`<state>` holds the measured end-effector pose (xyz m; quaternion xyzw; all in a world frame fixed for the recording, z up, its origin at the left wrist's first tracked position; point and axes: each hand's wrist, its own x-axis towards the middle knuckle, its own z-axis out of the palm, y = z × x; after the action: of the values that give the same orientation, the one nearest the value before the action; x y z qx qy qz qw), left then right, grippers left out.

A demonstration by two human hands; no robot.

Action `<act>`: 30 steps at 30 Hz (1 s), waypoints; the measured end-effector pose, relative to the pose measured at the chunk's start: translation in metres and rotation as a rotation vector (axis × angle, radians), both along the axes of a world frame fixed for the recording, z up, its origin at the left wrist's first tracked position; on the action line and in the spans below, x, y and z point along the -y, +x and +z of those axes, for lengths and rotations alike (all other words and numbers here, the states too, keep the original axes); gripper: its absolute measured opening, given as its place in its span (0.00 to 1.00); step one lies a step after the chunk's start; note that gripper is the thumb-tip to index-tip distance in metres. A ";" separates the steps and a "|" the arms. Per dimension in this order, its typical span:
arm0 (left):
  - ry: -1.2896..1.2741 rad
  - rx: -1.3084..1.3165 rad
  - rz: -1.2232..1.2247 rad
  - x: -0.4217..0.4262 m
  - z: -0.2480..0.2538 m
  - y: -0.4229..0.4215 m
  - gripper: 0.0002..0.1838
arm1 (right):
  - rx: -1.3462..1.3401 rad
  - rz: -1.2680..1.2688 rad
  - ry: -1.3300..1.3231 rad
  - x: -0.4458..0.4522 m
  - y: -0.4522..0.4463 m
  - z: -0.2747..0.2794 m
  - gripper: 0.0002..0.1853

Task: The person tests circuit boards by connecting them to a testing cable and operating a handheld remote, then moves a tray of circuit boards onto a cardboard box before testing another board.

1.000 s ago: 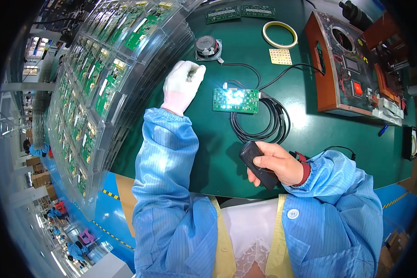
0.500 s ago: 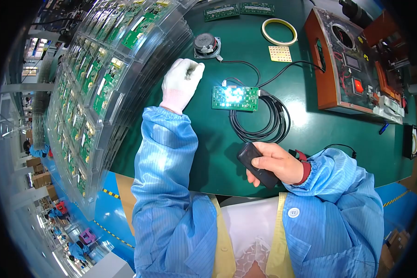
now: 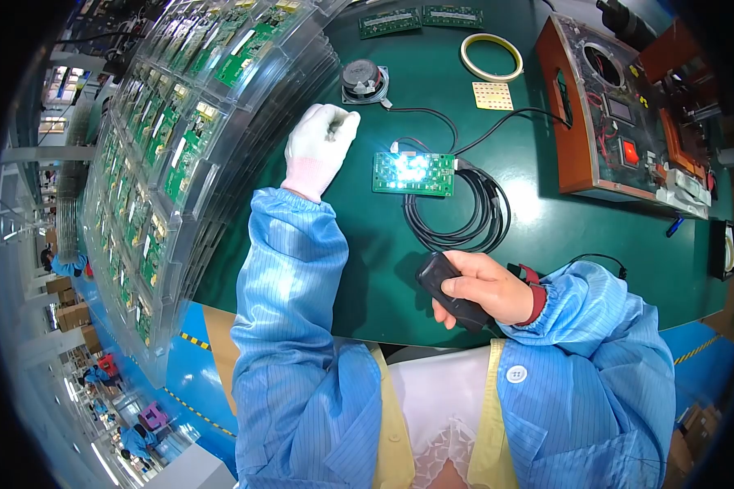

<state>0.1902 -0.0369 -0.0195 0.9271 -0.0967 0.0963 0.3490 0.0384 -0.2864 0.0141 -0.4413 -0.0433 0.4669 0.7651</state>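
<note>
My left hand [image 3: 321,147], in a white glove, rests on the green table with its fingers curled together; whatever they may hold is hidden. Just beyond it lies a round black speaker [image 3: 364,82]. My bare right hand [image 3: 489,287] is wrapped round a black handheld device [image 3: 450,290], thumb on top, near the front edge. Between and beyond my hands, a green circuit board [image 3: 436,174] glows with bright white lights. Wires join it to the speaker and to the wooden box. A coiled black cable [image 3: 497,213] lies beside the board.
Stacked clear trays [image 3: 189,193] of circuit boards rise at the left. A wooden test box [image 3: 577,155] with a lit red switch stands at the right. Farther back are a tape ring [image 3: 464,60], a sticker sheet [image 3: 493,95] and two green boards [image 3: 391,23]. People work in the far-left background.
The view has shifted very slightly. My right hand and the black device have moved a little to the left; my left hand keeps its curled pose.
</note>
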 end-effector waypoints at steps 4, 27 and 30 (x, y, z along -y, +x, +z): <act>-0.012 -0.001 0.003 0.000 0.000 -0.001 0.10 | 0.002 -0.002 0.003 0.000 0.000 0.000 0.10; -0.001 -0.002 0.005 0.000 0.000 0.000 0.10 | -0.089 -0.214 0.201 -0.006 -0.004 -0.008 0.17; 0.002 -0.004 0.006 0.000 0.001 -0.001 0.10 | -0.148 -0.228 0.209 -0.006 -0.004 -0.009 0.18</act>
<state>0.1893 -0.0373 -0.0185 0.9280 -0.0933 0.0956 0.3478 0.0341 -0.2801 0.0054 -0.3258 0.0149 0.4011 0.8560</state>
